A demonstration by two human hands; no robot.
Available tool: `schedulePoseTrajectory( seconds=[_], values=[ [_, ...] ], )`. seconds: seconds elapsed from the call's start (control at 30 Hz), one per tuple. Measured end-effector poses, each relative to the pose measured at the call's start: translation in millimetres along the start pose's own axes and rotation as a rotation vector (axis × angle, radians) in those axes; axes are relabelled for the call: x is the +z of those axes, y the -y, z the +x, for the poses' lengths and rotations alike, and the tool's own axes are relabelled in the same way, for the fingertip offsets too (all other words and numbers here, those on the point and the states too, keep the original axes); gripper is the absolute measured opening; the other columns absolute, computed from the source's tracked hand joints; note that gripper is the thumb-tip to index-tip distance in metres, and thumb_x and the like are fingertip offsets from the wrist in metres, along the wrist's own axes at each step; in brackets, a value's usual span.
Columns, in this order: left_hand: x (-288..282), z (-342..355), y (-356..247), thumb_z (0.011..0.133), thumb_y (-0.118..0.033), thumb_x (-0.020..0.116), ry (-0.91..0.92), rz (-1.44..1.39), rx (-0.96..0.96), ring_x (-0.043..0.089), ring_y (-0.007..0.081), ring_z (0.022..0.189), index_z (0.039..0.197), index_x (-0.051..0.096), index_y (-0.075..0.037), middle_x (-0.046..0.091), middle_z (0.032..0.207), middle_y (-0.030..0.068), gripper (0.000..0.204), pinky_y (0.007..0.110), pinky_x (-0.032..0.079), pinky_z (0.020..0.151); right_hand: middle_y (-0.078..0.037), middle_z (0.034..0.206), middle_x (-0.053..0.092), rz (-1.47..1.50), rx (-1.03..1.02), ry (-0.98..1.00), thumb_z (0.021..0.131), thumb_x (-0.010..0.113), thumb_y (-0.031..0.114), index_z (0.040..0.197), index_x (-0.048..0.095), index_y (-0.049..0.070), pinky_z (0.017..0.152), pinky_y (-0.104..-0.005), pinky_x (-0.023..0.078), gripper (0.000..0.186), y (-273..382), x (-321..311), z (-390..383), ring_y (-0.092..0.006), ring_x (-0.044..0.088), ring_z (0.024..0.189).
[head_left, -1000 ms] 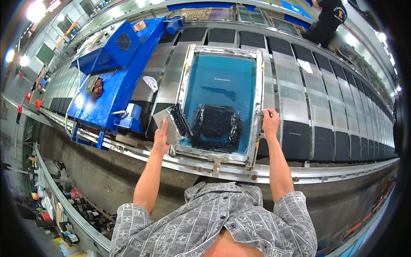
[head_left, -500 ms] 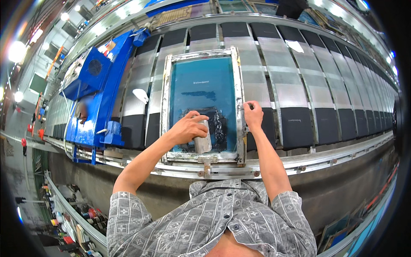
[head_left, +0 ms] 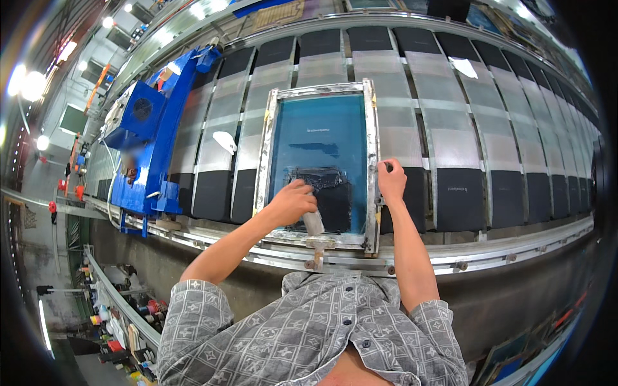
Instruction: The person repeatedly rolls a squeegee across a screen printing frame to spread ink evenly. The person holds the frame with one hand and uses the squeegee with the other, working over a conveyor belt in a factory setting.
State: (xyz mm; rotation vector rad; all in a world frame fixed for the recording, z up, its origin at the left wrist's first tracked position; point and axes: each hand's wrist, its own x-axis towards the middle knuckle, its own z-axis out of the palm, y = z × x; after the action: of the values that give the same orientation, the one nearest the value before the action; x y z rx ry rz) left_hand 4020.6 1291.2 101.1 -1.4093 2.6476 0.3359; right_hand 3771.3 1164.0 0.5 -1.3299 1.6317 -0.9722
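Observation:
A screen-printing frame [head_left: 371, 138] with blue-green mesh [head_left: 318, 116] lies on the row of boards before me. My left hand [head_left: 293, 204] is closed around a grey squeegee [head_left: 313, 222], tilted over the lower left of the mesh. Wet black ink [head_left: 325, 177] forms a glossy band across the mesh, above a dark rectangular area [head_left: 336, 209]. Beside the frame's right rail, the fingers of my right hand [head_left: 393, 183] are closed together. A small dark bit shows at those fingertips, too hidden to name.
Long boards with black cloth pieces [head_left: 460, 199] run left and right. A blue machine [head_left: 151, 141] stands at the left. White scraps lie on boards left [head_left: 225, 142] and far right [head_left: 463, 67] of the frame. A metal rail [head_left: 489, 248] runs along the near edge.
The view has shifted, so the frame sits lower and further right. Ink that lay scattered around the dark area is now a band along its top. Both hands keep their grips.

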Motion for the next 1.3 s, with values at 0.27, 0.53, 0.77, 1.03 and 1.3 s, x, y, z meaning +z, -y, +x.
schedulePoseTrajectory(
  seconds=[0.27,0.53,0.77,1.03,1.3],
  values=[
    [28,-34,-6,0.074,-0.034,0.073,-0.305,-0.208,-1.246,0.066,0.042,0.081,0.09,0.067,-0.003,0.068,0.082,0.0217,0.036,0.051,0.051,0.073,-0.015,0.088,0.069,-0.024,0.027,0.022,0.083,0.065,0.029,0.095,0.067,0.006,0.078,-0.0375,0.049,0.026,-2,1,0,-0.0305,0.067,0.085],
    [17,-19,-44,0.077,-0.032,0.074,-0.243,-0.445,-0.959,0.065,0.0374,0.085,0.092,0.067,-0.004,0.068,0.084,0.0152,0.033,0.048,0.049,0.073,-0.014,0.092,0.069,-0.01,0.055,0.004,0.089,0.06,0.03,0.099,0.066,0.005,0.081,-0.0378,0.047,0.029,-2,0,0,-0.0292,0.065,0.086],
    [21,-18,-5,0.065,-0.012,0.076,-0.289,-0.272,-0.22,0.064,0.0299,0.084,0.093,0.07,-0.012,0.067,0.086,0.0055,0.029,0.042,0.05,0.072,-0.015,0.088,0.069,-0.019,-0.04,-0.025,0.091,0.058,0.03,0.098,0.065,0.002,0.077,-0.0391,0.048,0.029,9,-1,-10,-0.0316,0.066,0.084],
    [13,7,20,0.069,-0.029,0.079,-0.03,-0.285,-0.322,0.065,0.0315,0.084,0.089,0.071,-0.015,0.068,0.085,0.008,0.026,0.044,0.051,0.072,-0.018,0.088,0.068,-0.158,0.081,0.062,0.09,0.059,0.03,0.097,0.066,0.004,0.077,-0.0416,0.049,0.028,-8,-2,9,-0.0361,0.065,0.085],
    [0,73,98,0.07,-0.035,0.078,-0.039,-0.194,-0.357,0.066,0.0343,0.081,0.093,0.072,-0.015,0.069,0.081,0.0109,0.031,0.046,0.052,0.07,-0.017,0.087,0.068,-0.201,0.108,0.083,0.089,0.06,0.03,0.094,0.066,0.002,0.078,-0.0399,0.049,0.029,-13,-1,11,-0.0343,0.065,0.085]
  ],
)
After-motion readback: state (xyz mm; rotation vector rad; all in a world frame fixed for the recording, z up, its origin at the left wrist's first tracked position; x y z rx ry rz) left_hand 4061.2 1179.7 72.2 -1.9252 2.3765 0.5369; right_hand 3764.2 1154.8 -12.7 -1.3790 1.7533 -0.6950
